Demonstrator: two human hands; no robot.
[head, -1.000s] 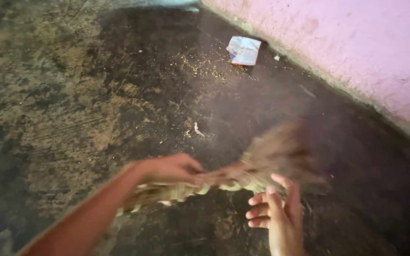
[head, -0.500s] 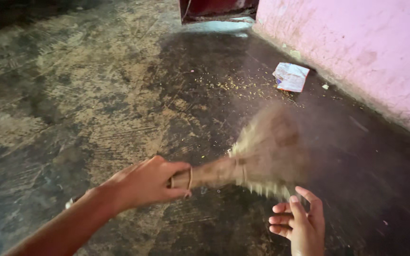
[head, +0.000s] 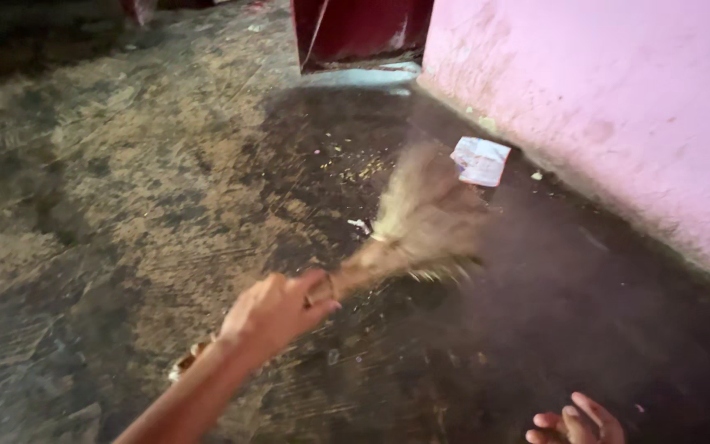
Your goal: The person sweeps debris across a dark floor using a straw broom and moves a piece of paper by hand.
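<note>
Rough, stained concrete floor (head: pixel 108 205) meets a pink wall (head: pixel 618 107). Your left hand (head: pixel 277 311) clenches the blurred grass broom (head: pixel 421 222), its bristles just short of the wall. Near the wall lies a white paper scrap (head: pixel 481 160). Your right hand (head: pixel 578 422) hangs empty, fingers loosely curled.

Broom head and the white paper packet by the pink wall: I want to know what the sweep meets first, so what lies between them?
In the head view, only bare dark floor separates the blurred broom from the packet.

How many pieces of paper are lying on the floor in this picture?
1 clear one: a crumpled white paper by the pink wall, beyond the broom. Smaller scraps may be hidden in the motion blur.
</note>
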